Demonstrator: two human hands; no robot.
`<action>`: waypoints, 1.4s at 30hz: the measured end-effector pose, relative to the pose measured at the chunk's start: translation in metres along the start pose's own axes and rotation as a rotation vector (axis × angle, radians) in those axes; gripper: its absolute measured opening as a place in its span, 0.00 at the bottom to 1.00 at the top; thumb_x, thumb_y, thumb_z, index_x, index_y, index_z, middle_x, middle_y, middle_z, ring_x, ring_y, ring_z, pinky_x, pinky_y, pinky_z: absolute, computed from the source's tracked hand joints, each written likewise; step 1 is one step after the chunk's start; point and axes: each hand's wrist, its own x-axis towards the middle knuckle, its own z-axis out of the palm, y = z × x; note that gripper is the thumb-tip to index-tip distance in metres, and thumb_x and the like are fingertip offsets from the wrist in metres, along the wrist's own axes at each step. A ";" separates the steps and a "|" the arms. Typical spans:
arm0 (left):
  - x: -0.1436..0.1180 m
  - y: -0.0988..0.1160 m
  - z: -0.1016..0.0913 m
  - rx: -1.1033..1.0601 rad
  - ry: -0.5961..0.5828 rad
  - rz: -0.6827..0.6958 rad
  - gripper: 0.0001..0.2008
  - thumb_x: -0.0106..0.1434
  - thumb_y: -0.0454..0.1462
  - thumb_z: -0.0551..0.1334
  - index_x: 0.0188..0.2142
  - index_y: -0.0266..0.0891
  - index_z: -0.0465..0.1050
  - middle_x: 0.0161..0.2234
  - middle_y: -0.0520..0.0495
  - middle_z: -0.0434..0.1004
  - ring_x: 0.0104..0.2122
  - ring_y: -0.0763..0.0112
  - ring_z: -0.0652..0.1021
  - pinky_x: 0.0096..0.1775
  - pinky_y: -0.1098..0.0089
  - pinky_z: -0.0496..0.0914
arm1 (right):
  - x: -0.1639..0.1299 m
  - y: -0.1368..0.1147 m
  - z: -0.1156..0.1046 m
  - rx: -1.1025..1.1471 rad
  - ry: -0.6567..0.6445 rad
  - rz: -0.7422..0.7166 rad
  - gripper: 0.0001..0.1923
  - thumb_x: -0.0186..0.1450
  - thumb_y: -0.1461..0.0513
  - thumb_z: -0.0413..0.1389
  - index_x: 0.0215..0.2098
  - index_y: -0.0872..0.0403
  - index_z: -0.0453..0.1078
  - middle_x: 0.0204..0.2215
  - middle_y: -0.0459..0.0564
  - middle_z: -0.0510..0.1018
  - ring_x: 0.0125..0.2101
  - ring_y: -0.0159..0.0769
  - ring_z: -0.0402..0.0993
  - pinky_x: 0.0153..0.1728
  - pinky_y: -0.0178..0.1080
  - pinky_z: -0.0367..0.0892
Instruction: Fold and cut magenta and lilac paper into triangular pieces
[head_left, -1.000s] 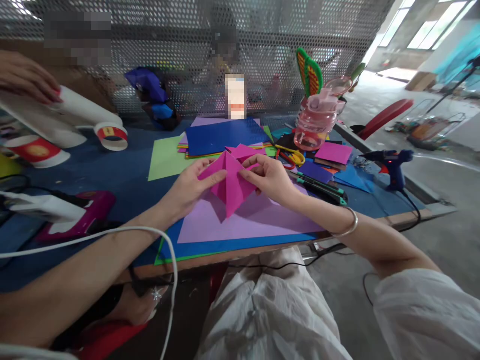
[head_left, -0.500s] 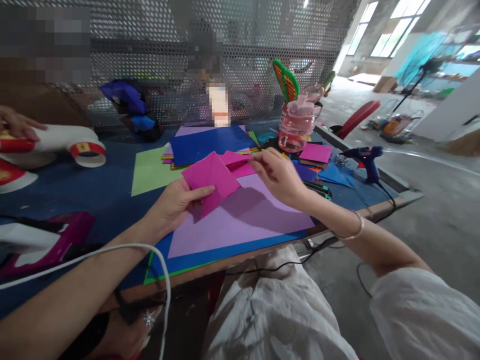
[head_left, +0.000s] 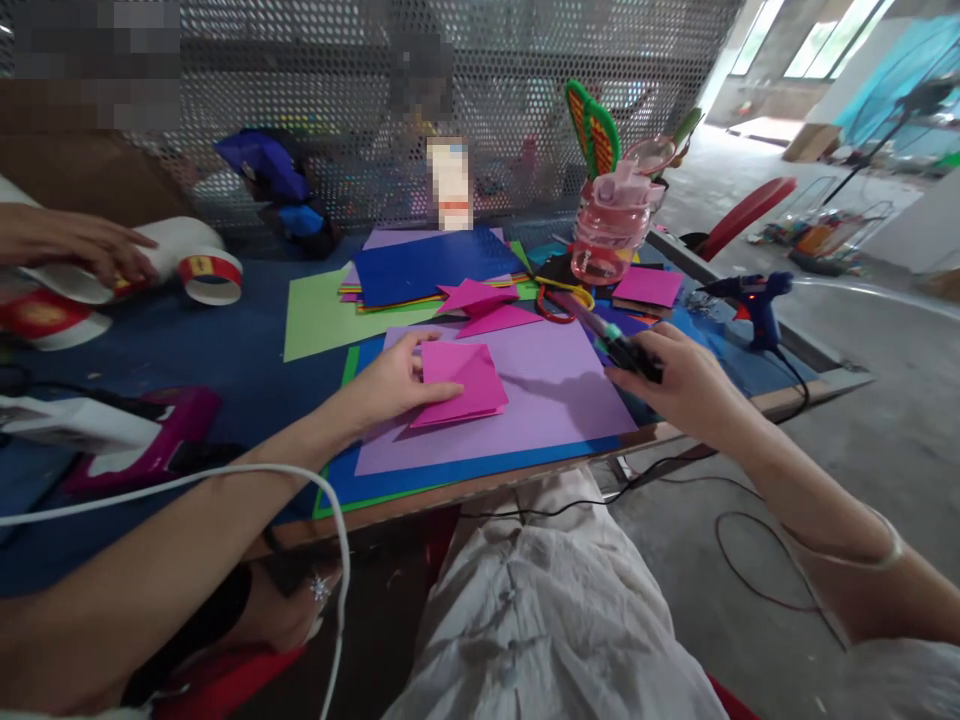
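- My left hand (head_left: 394,385) lies flat on the folded magenta paper (head_left: 459,381), fingers spread and pressing its left edge, which pins it against the lilac sheet (head_left: 540,400) so it cannot spring open or slide.
- That lilac sheet sits on a blue sheet (head_left: 450,478), and both lie at the near edge of the desk (head_left: 187,350), straight in front of my lap.
- To the right, my right hand (head_left: 686,385) is closed around the dark handle of a green-tipped craft knife (head_left: 611,340); its tip points far-left, away from me.
- Just beyond the folded piece lie two more magenta folded pieces (head_left: 480,305), apart from it.
- Farther off sits a stack of coloured paper (head_left: 431,268) topped with dark blue, with a light green sheet (head_left: 322,318) to its left.
- Far right stand a pink water bottle (head_left: 611,235) and a blue glue gun (head_left: 754,300) propped near the desk's edge.
- Far left, another person's hand (head_left: 79,245) rests on a white paper roll (head_left: 191,255).
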 end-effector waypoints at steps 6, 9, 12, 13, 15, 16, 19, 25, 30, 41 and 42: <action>-0.013 0.006 0.000 0.637 0.390 0.562 0.23 0.67 0.48 0.67 0.58 0.44 0.69 0.58 0.42 0.75 0.58 0.50 0.76 0.61 0.49 0.72 | -0.070 -0.036 -0.015 0.718 -0.507 0.180 0.19 0.73 0.44 0.56 0.39 0.49 0.65 0.24 0.42 0.72 0.21 0.30 0.66 0.22 0.34 0.59; -0.019 0.005 0.005 0.629 0.137 0.586 0.21 0.72 0.49 0.61 0.59 0.41 0.70 0.58 0.41 0.77 0.55 0.55 0.80 0.58 0.54 0.75 | -0.095 -0.046 -0.006 0.826 -0.583 0.277 0.22 0.72 0.41 0.56 0.36 0.50 0.67 0.21 0.41 0.67 0.21 0.30 0.62 0.22 0.35 0.56; -0.019 0.000 0.010 0.701 -0.077 0.544 0.33 0.68 0.53 0.66 0.65 0.38 0.66 0.65 0.36 0.73 0.62 0.50 0.76 0.63 0.52 0.71 | -0.111 -0.050 0.010 1.014 -0.620 0.458 0.31 0.74 0.37 0.45 0.33 0.51 0.70 0.23 0.46 0.69 0.24 0.32 0.62 0.26 0.37 0.57; -0.018 -0.001 0.011 0.731 -0.124 0.545 0.35 0.67 0.53 0.67 0.66 0.37 0.66 0.66 0.35 0.72 0.64 0.49 0.74 0.65 0.51 0.69 | -0.115 -0.051 0.016 1.076 -0.637 0.522 0.33 0.74 0.36 0.43 0.33 0.52 0.71 0.23 0.46 0.69 0.24 0.32 0.62 0.27 0.37 0.57; -0.016 -0.003 0.011 0.769 -0.169 0.570 0.33 0.69 0.49 0.67 0.67 0.36 0.66 0.68 0.35 0.70 0.67 0.49 0.71 0.68 0.51 0.66 | -0.121 -0.056 0.025 1.149 -0.647 0.600 0.33 0.73 0.37 0.44 0.36 0.54 0.74 0.24 0.46 0.68 0.25 0.31 0.60 0.28 0.37 0.55; -0.015 -0.004 0.010 0.776 -0.171 0.591 0.31 0.71 0.47 0.65 0.67 0.36 0.67 0.68 0.36 0.70 0.68 0.50 0.71 0.69 0.51 0.64 | -0.124 -0.059 0.029 1.169 -0.647 0.614 0.33 0.71 0.36 0.47 0.38 0.54 0.75 0.24 0.45 0.67 0.26 0.31 0.60 0.28 0.36 0.55; -0.011 -0.006 0.006 0.767 -0.168 0.646 0.25 0.75 0.44 0.58 0.67 0.37 0.69 0.68 0.39 0.72 0.68 0.54 0.71 0.70 0.52 0.64 | -0.130 -0.068 0.036 1.210 -0.662 0.632 0.31 0.68 0.36 0.55 0.41 0.54 0.76 0.25 0.43 0.66 0.27 0.30 0.59 0.29 0.36 0.54; -0.011 -0.006 0.002 0.699 -0.199 0.706 0.23 0.78 0.43 0.52 0.65 0.38 0.72 0.66 0.40 0.75 0.67 0.57 0.73 0.69 0.52 0.66 | -0.129 -0.079 0.048 1.308 -0.772 0.551 0.26 0.67 0.38 0.61 0.42 0.51 0.67 0.29 0.43 0.75 0.24 0.27 0.67 0.26 0.33 0.60; -0.022 -0.005 0.000 0.720 -0.245 0.664 0.24 0.75 0.44 0.56 0.66 0.42 0.72 0.68 0.43 0.71 0.69 0.56 0.70 0.70 0.51 0.63 | -0.122 -0.087 0.052 1.339 -0.846 0.449 0.27 0.68 0.38 0.60 0.46 0.49 0.62 0.26 0.42 0.79 0.18 0.27 0.69 0.21 0.31 0.61; -0.038 -0.012 0.000 0.752 -0.262 0.689 0.24 0.76 0.45 0.54 0.66 0.42 0.73 0.68 0.43 0.72 0.68 0.56 0.72 0.70 0.52 0.64 | -0.121 -0.097 0.055 1.263 -0.717 0.464 0.22 0.71 0.44 0.59 0.51 0.50 0.64 0.28 0.41 0.77 0.25 0.29 0.73 0.25 0.33 0.66; -0.041 -0.014 0.000 0.773 -0.255 0.687 0.24 0.76 0.45 0.54 0.66 0.43 0.73 0.68 0.43 0.72 0.67 0.56 0.73 0.69 0.51 0.65 | -0.122 -0.098 0.055 1.280 -0.703 0.468 0.22 0.70 0.45 0.60 0.51 0.50 0.64 0.29 0.41 0.77 0.26 0.29 0.74 0.26 0.33 0.66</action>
